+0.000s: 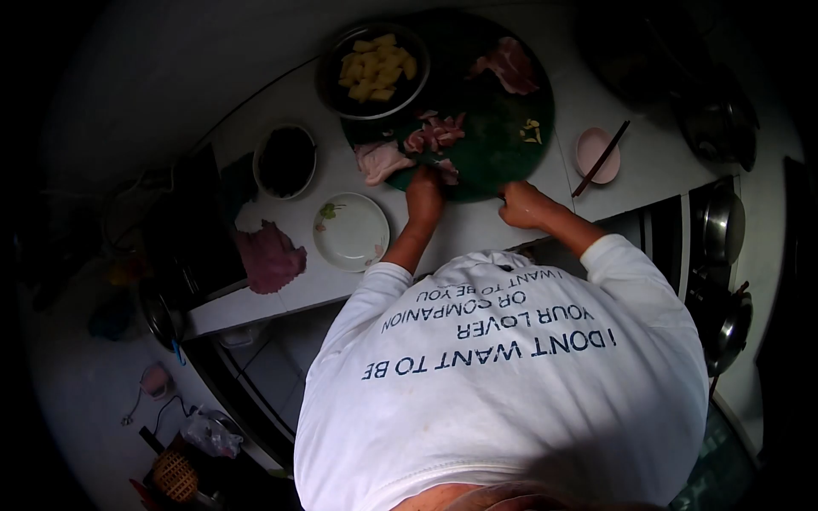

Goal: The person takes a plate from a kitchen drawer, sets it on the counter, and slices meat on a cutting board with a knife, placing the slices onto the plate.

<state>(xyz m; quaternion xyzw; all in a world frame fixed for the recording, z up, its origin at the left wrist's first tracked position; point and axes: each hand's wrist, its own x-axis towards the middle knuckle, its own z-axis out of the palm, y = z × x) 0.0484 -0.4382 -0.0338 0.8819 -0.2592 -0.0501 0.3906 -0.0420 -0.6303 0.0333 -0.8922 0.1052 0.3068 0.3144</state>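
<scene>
My left hand (424, 194) is at the near edge of the round green cutting board (503, 166), its fingers pressed together on a small piece of raw meat (446, 171). Farther right, my right hand (521, 204) is closed in a fist at the board's near edge; what it grips is too dark to make out. Cut meat pieces (436, 133) lie just beyond my left hand, and a pale slab of meat (381, 162) lies to its left. A larger raw piece (511, 66) and small yellowish slices (530, 131) rest on the right side of the board.
A metal bowl of yellow chunks (377, 112) overlaps the board's upper left. Left of my hands are a white plate (351, 233), a bowl with dark contents (287, 162) and a reddish cloth (271, 258). Chopsticks (601, 159) lie across a pink bowl (588, 153) at right.
</scene>
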